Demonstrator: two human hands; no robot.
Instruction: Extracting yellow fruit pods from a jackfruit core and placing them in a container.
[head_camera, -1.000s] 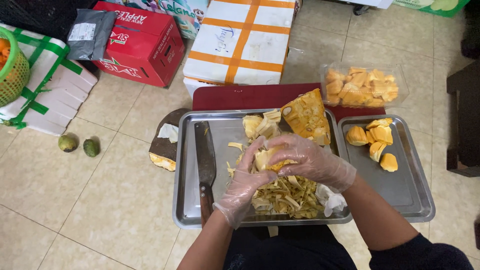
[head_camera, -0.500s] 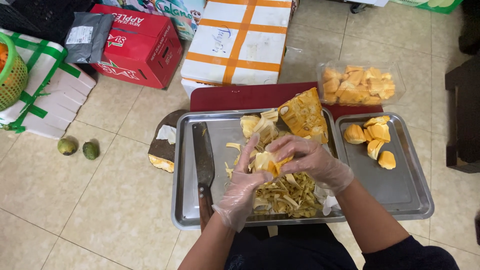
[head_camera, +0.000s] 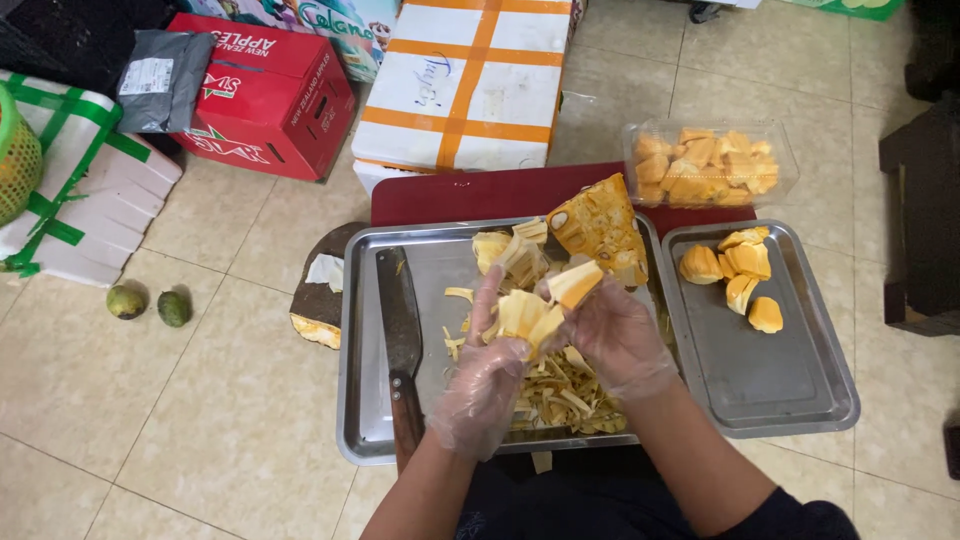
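Both my hands wear clear plastic gloves and hold one chunk of yellow jackfruit (head_camera: 540, 305) above a large steel tray (head_camera: 370, 400). My left hand (head_camera: 487, 375) grips its left side and my right hand (head_camera: 612, 335) its right side, with a pale wedge sticking up between them. Under my hands lies a heap of stringy fruit scraps (head_camera: 560, 395). A bigger jackfruit wedge (head_camera: 598, 222) rests at the tray's far edge. A cleaver (head_camera: 400, 335) lies along the tray's left side.
A smaller steel tray (head_camera: 790, 390) on the right holds several orange fruit pods (head_camera: 735, 275). Behind it stands a clear box of pods (head_camera: 705, 165). A rind piece (head_camera: 320, 300), two green fruits (head_camera: 150, 305), cardboard boxes (head_camera: 465, 85) and a dark stool (head_camera: 925, 220) surround the trays.
My hands have pulled the jackfruit chunk further apart and lifted it slightly, so a pale wedge now stands up between them. The view has shifted a little.
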